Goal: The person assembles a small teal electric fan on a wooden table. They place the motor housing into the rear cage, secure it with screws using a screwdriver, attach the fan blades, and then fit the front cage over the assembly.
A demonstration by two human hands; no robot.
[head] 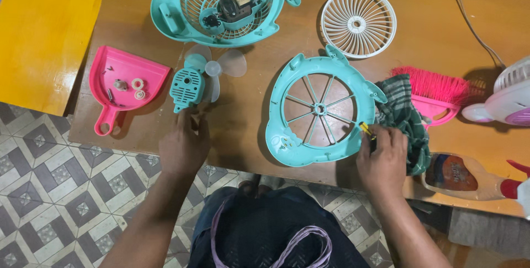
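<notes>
The left hand rests on the wooden surface, just below a small teal motor cover. Its fingers point up toward the cover; the grip is released and holds nothing. A clear fan blade lies beside the cover, touching it on its right.

The right hand is at the lower right edge of a teal fan frame, which lies flat on the surface near the front edge. The grip is clenched on a tool with a yellow handle; only a small part of the tool shows, so I cannot tell what kind it is. The hand also touches a green checked cloth, which lies just right of the frame.

Behind the cloth lies a pink brush. A white grille lies farther back, apart from the frame. At the back, the teal fan body lies with its motor showing. On the left, a pink dustpan holds some small parts. On the right edge a bottle lies on its side, and part of a white and pink fan is visible.
</notes>
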